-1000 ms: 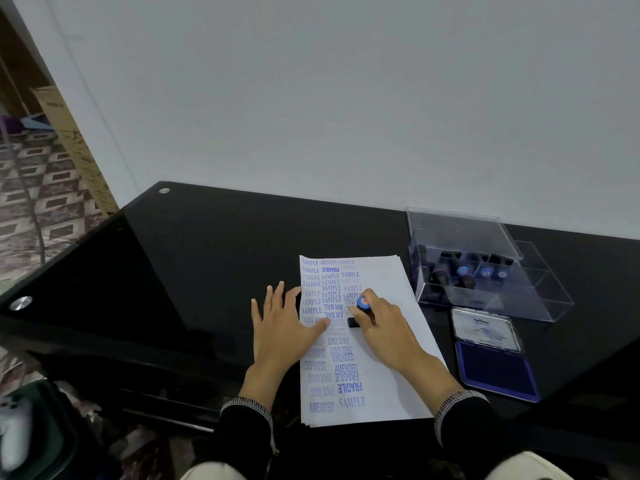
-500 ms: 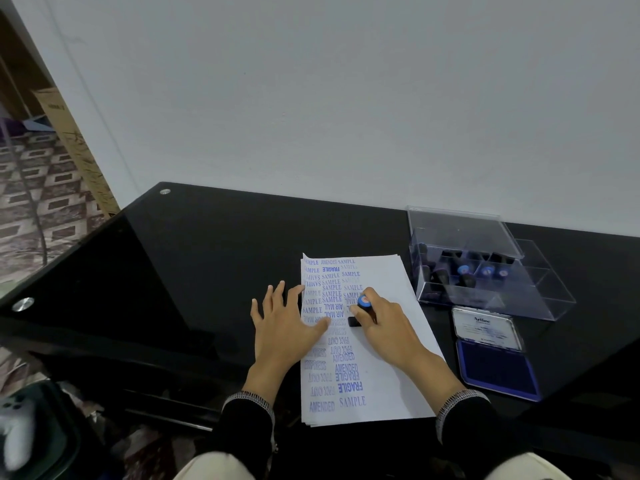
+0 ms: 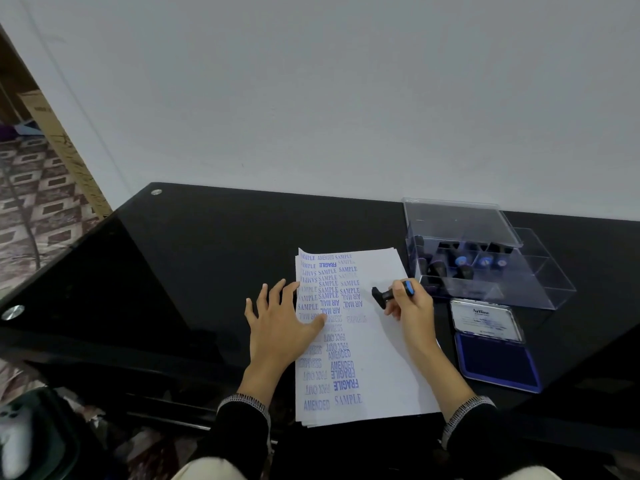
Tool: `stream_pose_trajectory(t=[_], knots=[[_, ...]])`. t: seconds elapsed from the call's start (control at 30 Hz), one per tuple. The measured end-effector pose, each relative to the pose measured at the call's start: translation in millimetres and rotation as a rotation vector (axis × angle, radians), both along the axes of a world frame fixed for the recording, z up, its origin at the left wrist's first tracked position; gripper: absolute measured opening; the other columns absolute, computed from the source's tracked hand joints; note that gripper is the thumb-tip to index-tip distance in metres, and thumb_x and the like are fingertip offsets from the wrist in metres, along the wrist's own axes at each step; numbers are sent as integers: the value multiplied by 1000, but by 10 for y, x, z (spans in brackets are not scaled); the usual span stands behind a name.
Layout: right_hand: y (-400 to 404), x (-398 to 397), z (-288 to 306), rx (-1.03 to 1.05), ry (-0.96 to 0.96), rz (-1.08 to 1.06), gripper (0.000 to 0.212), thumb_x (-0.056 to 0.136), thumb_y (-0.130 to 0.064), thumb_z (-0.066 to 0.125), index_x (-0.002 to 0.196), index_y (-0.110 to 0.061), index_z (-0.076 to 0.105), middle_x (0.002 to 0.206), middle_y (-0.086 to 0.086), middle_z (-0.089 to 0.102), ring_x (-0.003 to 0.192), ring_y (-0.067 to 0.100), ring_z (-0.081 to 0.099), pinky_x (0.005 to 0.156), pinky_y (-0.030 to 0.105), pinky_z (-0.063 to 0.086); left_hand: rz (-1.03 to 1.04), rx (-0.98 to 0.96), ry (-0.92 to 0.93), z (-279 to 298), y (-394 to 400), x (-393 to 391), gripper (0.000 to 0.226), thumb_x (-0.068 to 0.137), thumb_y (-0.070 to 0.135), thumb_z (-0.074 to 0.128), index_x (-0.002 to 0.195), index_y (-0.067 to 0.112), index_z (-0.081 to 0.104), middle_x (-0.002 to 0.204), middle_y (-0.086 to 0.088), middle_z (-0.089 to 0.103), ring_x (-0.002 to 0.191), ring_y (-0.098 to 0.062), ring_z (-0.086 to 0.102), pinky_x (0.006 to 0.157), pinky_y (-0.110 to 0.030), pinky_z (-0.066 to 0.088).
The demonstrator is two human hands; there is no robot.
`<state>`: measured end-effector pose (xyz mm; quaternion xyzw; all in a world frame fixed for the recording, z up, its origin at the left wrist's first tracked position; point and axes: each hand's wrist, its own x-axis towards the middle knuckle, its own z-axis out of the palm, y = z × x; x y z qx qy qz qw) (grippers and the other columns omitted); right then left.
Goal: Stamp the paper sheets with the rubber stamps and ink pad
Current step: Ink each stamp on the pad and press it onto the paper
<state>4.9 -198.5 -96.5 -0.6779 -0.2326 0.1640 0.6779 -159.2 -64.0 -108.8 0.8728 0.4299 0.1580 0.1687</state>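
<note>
The left hand (image 3: 282, 323) lies flat with fingers straight and spread. Its palm rests on the black table (image 3: 194, 265) and its thumb presses the left edge of the paper stack (image 3: 377, 358), among the blue imprints.

The right hand (image 3: 412, 306) is curled around a rubber stamp (image 3: 393, 293), gripping its handle. The stamp is lifted clear of the sheet and tilted on its side: the black stamping base points toward the left hand, and the blue cap at the handle end points away from it. The stamp is above the right part of the top sheet, between the printed columns and the clear box.

The top sheet carries blue imprints in columns under and just beyond the left thumb, reading SAMPLE, AIR MAIL, FAX OUT, AMENDED, FRAGILE and EXPRESS, several inverted. The part of the sheet beneath the right forearm is unprinted.

The ink pad (image 3: 498, 362) lies open on the table just outside the right wrist, blue pad surface nearer the person, hinged lid with its label folded back farther away.

The clear plastic box (image 3: 485, 268) stands beyond the right hand, just past the ink pad, its lid raised. It holds further stamps (image 3: 460, 263) with black bodies and blue caps.
</note>
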Motion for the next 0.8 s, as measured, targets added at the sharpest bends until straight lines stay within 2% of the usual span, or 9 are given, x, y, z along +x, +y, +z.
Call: stream_pose_trajectory(t=[0.3,0.43,0.53,0.6,0.7,0.8], knots=[[-19,-33,-1,-15,-81,-2,20,97,-13,49,78,-6,52,61,5,54,54,5,50,62,22,39,5,1,10,-5,1,8,79,80,70,50,145,29,30,157,6,20,148,-21,3,118,-51,-2],[-46,-145,79,-38,-261,-16,8,93,-7,56,86,-10,55,75,5,60,64,6,58,62,10,42,9,2,15,2,-4,7,80,80,72,49,144,28,32,157,5,21,148,-20,4,118,-52,-1],[-109,-269,75,-126,-356,-38,10,92,-11,58,95,-20,55,85,-6,60,78,4,57,66,8,42,9,3,15,7,-11,16,82,80,72,48,145,26,29,157,4,20,148,-19,5,118,-52,-1],[-186,-406,27,-146,-344,-100,9,93,-16,57,99,-22,54,86,-9,55,82,2,51,69,11,41,15,-3,17,5,-10,19,86,80,72,49,148,24,25,158,3,20,148,-19,6,117,-53,-1],[-267,-582,-43,-161,-306,-173,8,93,-21,55,99,-25,52,89,-4,52,84,9,49,70,21,39,14,8,27,8,-14,18,86,80,72,48,148,26,24,158,2,20,148,-20,6,117,-54,0],[-243,-594,-42,-150,-317,-182,7,93,-22,54,97,-26,51,89,-3,52,84,11,49,69,21,38,4,16,43,16,-16,18,81,81,72,46,146,27,29,157,2,20,148,-20,6,117,-53,-1]])
